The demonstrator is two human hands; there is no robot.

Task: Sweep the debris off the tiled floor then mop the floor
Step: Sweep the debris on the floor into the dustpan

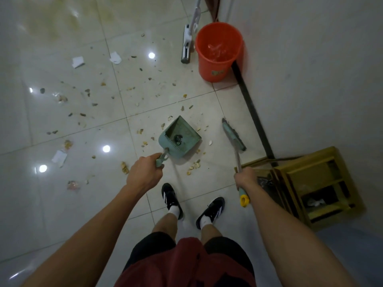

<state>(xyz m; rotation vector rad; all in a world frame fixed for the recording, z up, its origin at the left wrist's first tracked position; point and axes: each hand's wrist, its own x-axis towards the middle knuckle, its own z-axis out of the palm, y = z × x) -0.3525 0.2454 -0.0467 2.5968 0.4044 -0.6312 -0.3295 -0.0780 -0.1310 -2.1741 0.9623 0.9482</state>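
My left hand [145, 172] grips the handle of a green dustpan [179, 137] that rests on the tiled floor [62, 204] just ahead of my feet. My right hand [245, 178] holds the metal handle of a green broom, whose brush head [234, 135] sits to the right of the dustpan, apart from it. Nut shells, small stones and scraps of white paper [78, 61] lie scattered over the tiles, mostly left of and beyond the dustpan. A mop [187, 46] leans beside an orange bucket [218, 51] holding water at the far wall.
A wall with a dark skirting strip [251, 112] runs along the right. A yellow-brown wooden stool or shelf [306, 183] stands against it close to my right hand. My two black shoes [172, 197] stand right behind the dustpan. Ceiling lights reflect off the glossy tiles.
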